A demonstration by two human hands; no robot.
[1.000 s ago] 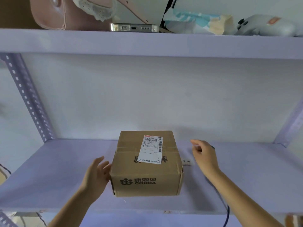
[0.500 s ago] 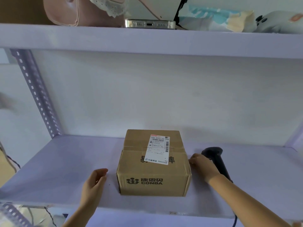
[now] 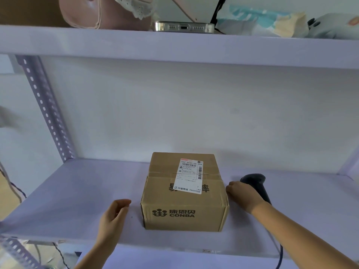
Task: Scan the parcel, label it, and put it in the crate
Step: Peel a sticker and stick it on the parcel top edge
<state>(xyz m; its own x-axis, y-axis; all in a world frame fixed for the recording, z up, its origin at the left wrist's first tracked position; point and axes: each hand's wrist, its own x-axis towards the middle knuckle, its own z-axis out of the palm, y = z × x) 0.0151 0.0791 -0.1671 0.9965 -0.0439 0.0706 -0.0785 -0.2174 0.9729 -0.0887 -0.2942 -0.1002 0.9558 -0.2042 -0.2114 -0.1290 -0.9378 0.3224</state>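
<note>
A brown cardboard parcel (image 3: pixel 184 202) printed CONBA stands on the lower shelf (image 3: pixel 77 191), with a white shipping label (image 3: pixel 189 175) across its taped top. My left hand (image 3: pixel 113 216) hovers just left of the parcel, fingers apart, a small gap from the box and holding nothing. My right hand (image 3: pixel 241 194) rests at the parcel's right side with curled fingers at the box's edge. A black handheld scanner (image 3: pixel 254 181) lies directly behind that hand, its cable running off the shelf front. Whether the fingers grip the scanner is hidden.
An upper shelf (image 3: pixel 174 43) overhangs, carrying a phone (image 3: pixel 184 27), a pink bag (image 3: pixel 93 12) and a pale device (image 3: pixel 334 26). A perforated upright (image 3: pixel 44 107) stands at the left. The white wall is close behind the parcel. Cables hang at the lower left.
My left hand has come off the parcel's left side and sits slightly apart. My right hand dropped from raised to beside the box's right edge, uncovering the scanner.
</note>
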